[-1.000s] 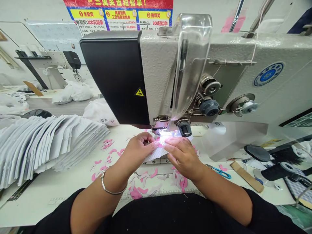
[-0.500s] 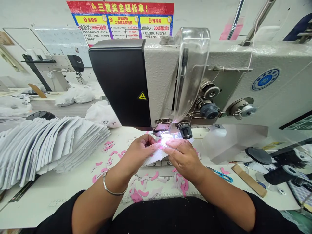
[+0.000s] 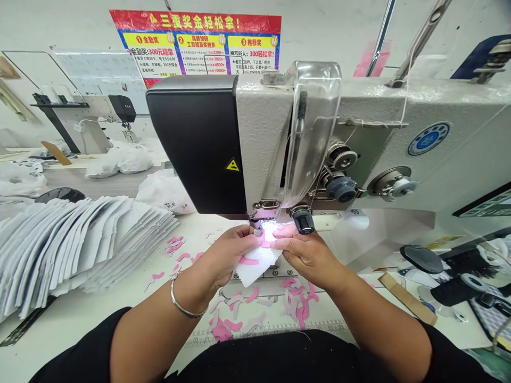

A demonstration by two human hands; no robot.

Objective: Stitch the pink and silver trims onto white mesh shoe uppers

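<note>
Stack (image 3: 80, 250) of white pieces well left of fingers. Pink scraps (image 3: 221, 331) left of and below fingers. Left hand (image 3: 227, 252) pinches cloth (image 3: 252, 272) at left edge; cloth between both hands. Machine (image 3: 259, 111) right above fingers, partly hiding poster (image 3: 195, 22). Right hand (image 3: 313, 255) fingers close together on cloth, pinch unclear. Spool (image 3: 455, 290) far right of fingers. White table (image 3: 88, 330) below, pale wall (image 3: 319, 26) beyond.

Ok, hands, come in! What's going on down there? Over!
Left hand and right hand both on white cloth. Cloth partly under machine, pink pieces on it. Pink scraps scattered on the table; nothing visibly blocking.
</note>
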